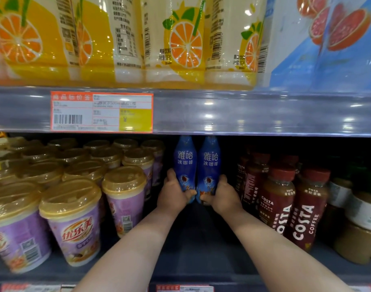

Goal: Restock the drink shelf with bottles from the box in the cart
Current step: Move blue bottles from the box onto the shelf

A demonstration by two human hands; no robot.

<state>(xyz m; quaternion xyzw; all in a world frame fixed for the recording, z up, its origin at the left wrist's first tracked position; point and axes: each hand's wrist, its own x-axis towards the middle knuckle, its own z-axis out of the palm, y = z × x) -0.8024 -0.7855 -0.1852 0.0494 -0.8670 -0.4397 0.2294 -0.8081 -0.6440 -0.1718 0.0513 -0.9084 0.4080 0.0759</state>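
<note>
A: What are the hands doing?

B: Each is clamped round a bottle. The left hand [173, 193] grips the lower body of the left blue bottle [184, 163], thumb across the front. The right hand [225, 197] holds the right blue bottle [208, 165] the same way. The two bottles touch side by side between the hands.

A: Where are they?

B: Deep in the open lane of the lower shelf [201, 245], just beyond the hands. Their tops pass out of sight behind the shelf rail [264, 112] overhead.

A: Can you see what's inside?

B: No. A blue sleeve covers each one, with white characters high up and a small picture lower down, partly under the thumbs.

A: Which way do they point?

B: Upright, long axis vertical, necks up, labels facing the person. The hands hide the bases, so I cannot tell whether they rest on the shelf.

A: And around them?

B: Left of the left hand stand rows of purple milk-tea cups [73, 228] under sealed amber lids, contents hidden. Right of the right hand are Costa coffee bottles [304, 209] with red caps, brown liquid showing above their labels. Beyond those sit squat jars [359, 239]. Above the left hand the rail carries an orange price tag [101, 111]. Higher up stand orange drink bottles [180, 39], and above the right hand a blue grapefruit pack [332, 43].
</note>
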